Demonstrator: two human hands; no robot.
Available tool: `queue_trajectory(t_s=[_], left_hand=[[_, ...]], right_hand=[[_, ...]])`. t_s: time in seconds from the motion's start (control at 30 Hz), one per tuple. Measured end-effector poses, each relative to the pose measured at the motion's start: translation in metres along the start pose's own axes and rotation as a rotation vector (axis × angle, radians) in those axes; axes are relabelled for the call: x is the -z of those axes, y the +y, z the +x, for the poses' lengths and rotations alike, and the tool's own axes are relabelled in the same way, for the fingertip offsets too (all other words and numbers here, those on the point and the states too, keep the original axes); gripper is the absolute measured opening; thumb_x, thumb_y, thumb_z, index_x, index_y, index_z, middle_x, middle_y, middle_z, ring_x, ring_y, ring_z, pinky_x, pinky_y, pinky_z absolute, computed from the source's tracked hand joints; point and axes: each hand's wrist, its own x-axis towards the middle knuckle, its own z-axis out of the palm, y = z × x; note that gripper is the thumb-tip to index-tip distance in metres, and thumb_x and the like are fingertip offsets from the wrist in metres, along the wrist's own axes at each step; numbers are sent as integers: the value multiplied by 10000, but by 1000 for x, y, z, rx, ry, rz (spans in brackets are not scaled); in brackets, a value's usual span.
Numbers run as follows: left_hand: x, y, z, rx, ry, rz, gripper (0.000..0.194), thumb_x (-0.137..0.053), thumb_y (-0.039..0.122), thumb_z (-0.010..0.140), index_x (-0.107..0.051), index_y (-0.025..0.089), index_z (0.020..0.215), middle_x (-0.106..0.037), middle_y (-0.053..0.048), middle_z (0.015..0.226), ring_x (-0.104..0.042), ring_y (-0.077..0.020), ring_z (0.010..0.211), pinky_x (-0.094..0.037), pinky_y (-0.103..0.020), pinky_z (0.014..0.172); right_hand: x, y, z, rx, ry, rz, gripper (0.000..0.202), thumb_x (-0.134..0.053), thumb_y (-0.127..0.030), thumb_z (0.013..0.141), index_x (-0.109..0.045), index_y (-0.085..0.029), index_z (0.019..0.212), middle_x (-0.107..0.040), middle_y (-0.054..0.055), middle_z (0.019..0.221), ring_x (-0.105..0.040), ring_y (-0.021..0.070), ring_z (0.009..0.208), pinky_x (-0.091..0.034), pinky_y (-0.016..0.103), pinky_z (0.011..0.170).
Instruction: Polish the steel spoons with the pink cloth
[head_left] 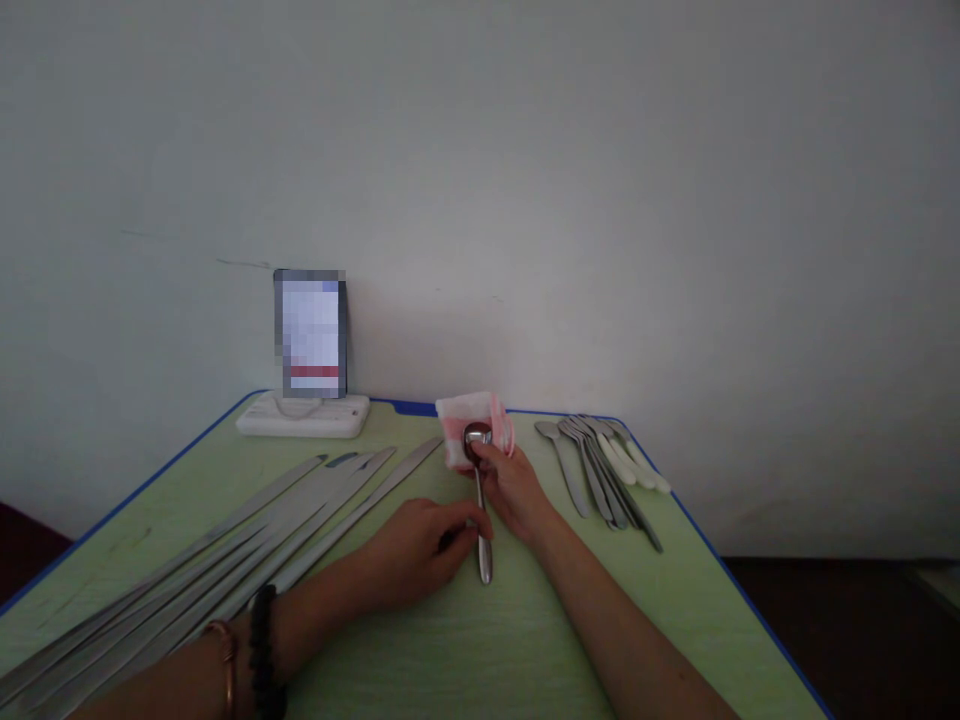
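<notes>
A shiny metal spoon is held upright in the picture, bowl at the top, above the middle of the green table. My left hand pinches its handle between thumb and fingers. Behind the spoon's bowl, my right hand holds a folded pink and white cloth, with its thumb pressed on the bowl. Part of the right hand's fingers is hidden by the cloth.
Long flat metal knives lie in a row at left. Several spoons, some with white handles, lie at right. A screen stands on a white base at the back left, before a pale wall.
</notes>
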Motion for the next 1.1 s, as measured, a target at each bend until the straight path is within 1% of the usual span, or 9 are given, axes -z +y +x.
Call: queue_trajectory(t_s=[0.13,0.23,0.33,0.47,0.6,0.73,0.87,0.97,1.1], left_hand=[[1,1,0,12,-29,-20,273,-380,245,866,-634,198,953,-487,52,542,-440,-81,474,-316,-172,501],[0,-1,0,23,-19,7,299,-382,270,871,-616,211,1048,-473,57,522,-425,-86,460,-309,-180,496],[-2,-4,0,6,6,61,310,-397,290,867,-603,220,1088,-487,54,530,-416,-89,461,-304,-187,501],[-1,-4,0,-22,-4,98,291,-375,280,874,-616,222,1028,-536,39,587,-449,-91,493,-319,-192,531],[0,-2,-1,-28,-18,101,241,-380,235,859,-617,199,881,-536,39,598,-470,-92,530,-327,-193,560],[1,-1,0,-19,-31,95,225,-378,230,856,-600,195,848,-527,42,593,-464,-96,527,-325,-201,557],[3,0,-1,0,-21,22,230,-348,248,882,-570,194,853,-546,35,618,-494,-106,564,-350,-209,578],[3,0,-1,5,3,-55,245,-330,277,898,-538,183,808,-565,21,656,-505,-108,598,-365,-213,591],[-1,-5,0,55,57,-155,90,-467,274,830,-489,188,820,-498,57,582,-453,-94,530,-331,-198,511]], right_hand=[[1,2,1,-11,7,1,196,-689,-185,585,-648,-156,775,-659,0,736,-575,124,673,-477,266,625],[2,2,2,-14,-5,-4,216,-694,-204,593,-647,-154,799,-662,7,753,-580,128,683,-474,267,631],[1,2,1,-15,-4,-11,206,-694,-207,596,-645,-155,789,-662,9,758,-580,128,686,-472,269,638],[1,1,0,-18,-1,-14,188,-691,-200,595,-637,-160,771,-661,5,764,-576,130,698,-469,278,653],[0,0,-2,-21,-29,-20,190,-691,-214,607,-633,-167,782,-646,-12,703,-565,124,651,-462,281,647],[0,-1,-2,-16,-32,-31,184,-686,-221,617,-639,-157,783,-651,-4,706,-564,125,644,-461,272,626],[0,-1,-2,-13,-28,-24,191,-692,-219,620,-640,-158,793,-658,1,714,-568,124,645,-454,257,608],[1,0,-2,-3,-27,-6,197,-700,-209,617,-635,-157,795,-653,-4,694,-564,117,628,-454,249,599],[-1,-1,-3,1,-38,-8,217,-695,-219,630,-633,-167,832,-662,-7,706,-580,122,620,-456,251,600]])
